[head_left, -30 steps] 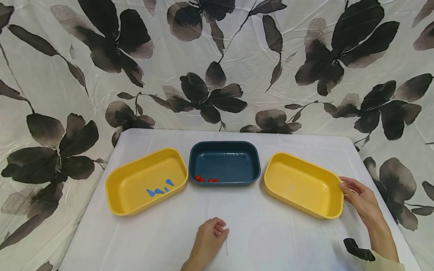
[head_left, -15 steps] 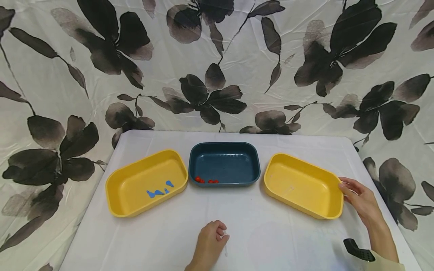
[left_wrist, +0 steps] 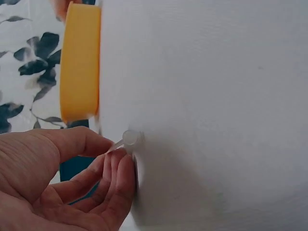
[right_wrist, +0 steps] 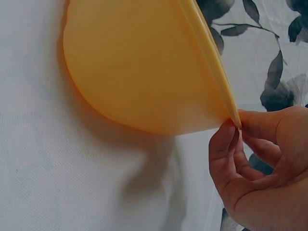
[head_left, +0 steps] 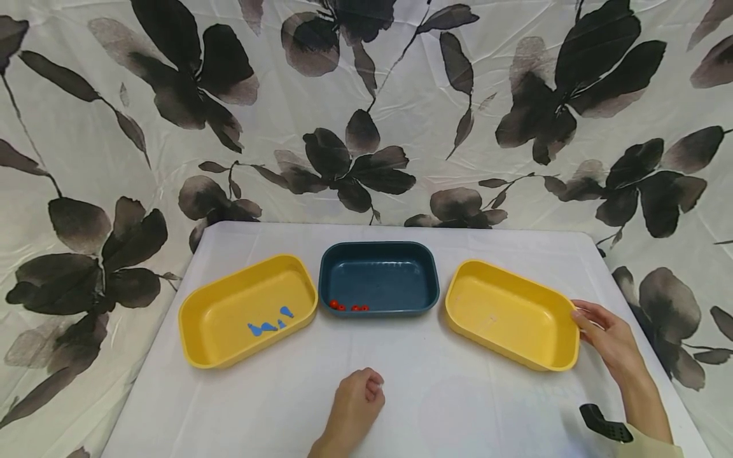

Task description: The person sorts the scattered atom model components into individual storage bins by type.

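Just in front of the middle of the table, my left hand (head_left: 350,407) pinches a thin translucent rod with a round flat end (left_wrist: 130,138) between thumb and fingertips. The left wrist view shows that end poking out past the fingers; in the head view the rod is hidden. My right hand (head_left: 614,343) grips the right end of a yellow tray (head_left: 509,351), thumb and fingers on either side of its rim in the right wrist view. A few tiny pale specks (head_left: 493,317) lie in this tray.
A dark blue tray (head_left: 380,270) at the back centre holds several small red beads (head_left: 335,304). Left of it, another yellow tray (head_left: 220,299) holds several small blue pieces (head_left: 268,327). A floral cloth (head_left: 435,159) hangs behind the white-covered table (head_left: 275,407).
The rod hung below my left fingertips earlier and is now out of sight in the head view, as that hand turned slightly. My right hand has stayed on the tray's rim.
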Action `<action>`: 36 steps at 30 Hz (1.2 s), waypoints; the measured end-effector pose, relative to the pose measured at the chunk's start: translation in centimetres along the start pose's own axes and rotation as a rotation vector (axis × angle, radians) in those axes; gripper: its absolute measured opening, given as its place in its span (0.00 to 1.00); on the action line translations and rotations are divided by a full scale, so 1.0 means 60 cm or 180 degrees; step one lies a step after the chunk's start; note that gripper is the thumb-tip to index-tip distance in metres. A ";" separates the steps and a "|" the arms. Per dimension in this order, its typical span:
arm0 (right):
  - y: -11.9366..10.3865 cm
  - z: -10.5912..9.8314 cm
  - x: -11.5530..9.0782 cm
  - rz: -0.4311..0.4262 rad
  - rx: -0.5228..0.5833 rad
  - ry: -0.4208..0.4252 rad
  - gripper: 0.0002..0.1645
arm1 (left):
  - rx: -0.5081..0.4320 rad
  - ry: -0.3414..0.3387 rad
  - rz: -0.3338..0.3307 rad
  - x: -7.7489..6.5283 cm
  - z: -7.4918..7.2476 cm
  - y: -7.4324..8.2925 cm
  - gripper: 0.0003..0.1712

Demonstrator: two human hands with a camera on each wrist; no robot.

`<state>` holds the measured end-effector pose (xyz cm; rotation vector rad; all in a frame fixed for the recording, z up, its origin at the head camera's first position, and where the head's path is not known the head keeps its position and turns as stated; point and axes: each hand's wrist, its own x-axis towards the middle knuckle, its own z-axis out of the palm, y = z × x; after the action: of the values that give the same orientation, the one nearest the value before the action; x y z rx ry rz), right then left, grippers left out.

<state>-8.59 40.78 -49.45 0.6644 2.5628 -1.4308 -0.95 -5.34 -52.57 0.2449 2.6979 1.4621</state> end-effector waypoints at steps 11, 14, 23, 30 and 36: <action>-0.001 -0.004 -0.001 0.0052 -0.0006 -0.0055 0.44 | -0.0430 -0.0347 -0.0198 0.031 -0.008 0.005 0.06; -0.001 -0.004 -0.002 0.0052 -0.0011 -0.0056 0.44 | -0.0527 -0.0366 -0.0182 0.040 -0.009 0.009 0.06; -0.001 -0.003 0.001 0.0081 -0.0019 -0.0027 0.45 | -0.0822 -0.0489 -0.0233 0.068 -0.011 0.020 0.05; 0.000 -0.003 0.001 0.0071 -0.0025 -0.0050 0.44 | -0.0889 -0.0475 -0.0203 0.090 -0.007 0.030 0.05; 0.000 -0.003 0.002 0.0035 -0.0013 -0.0055 0.44 | -0.1218 -0.0501 -0.0301 0.108 -0.002 0.046 0.06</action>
<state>-8.68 40.97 -49.41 0.6617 2.5444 -1.4213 -7.02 -2.88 -50.05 0.1957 2.2212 1.8027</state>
